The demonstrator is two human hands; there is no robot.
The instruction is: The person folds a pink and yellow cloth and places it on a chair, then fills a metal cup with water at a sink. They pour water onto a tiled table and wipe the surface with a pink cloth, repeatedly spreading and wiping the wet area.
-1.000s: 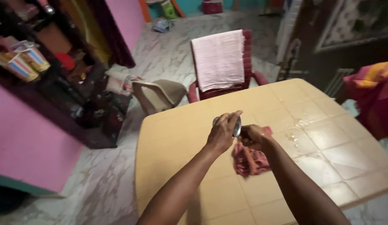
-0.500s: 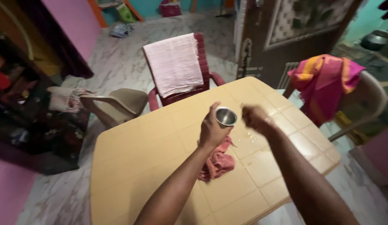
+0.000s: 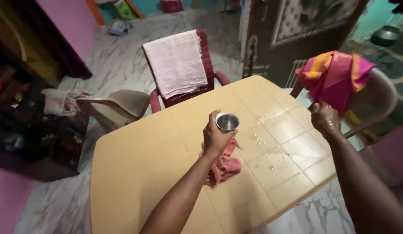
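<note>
Two hands are out over the cream tiled worktop [image 3: 136, 173]. The left hand [image 3: 216, 136] is wrapped around a small steel cup [image 3: 227, 122], holding it upright above the middle of the worktop, its mouth facing up. Just beneath that hand a crumpled pink cloth [image 3: 223, 167] lies on the surface. The right hand [image 3: 325, 119] hangs near the far right edge, fingers curled loosely, holding nothing I can see. Water drops [image 3: 270, 164] speckle the tiles between them. A red chair [image 3: 210, 82] draped with a pale towel [image 3: 175, 60] stands behind.
</note>
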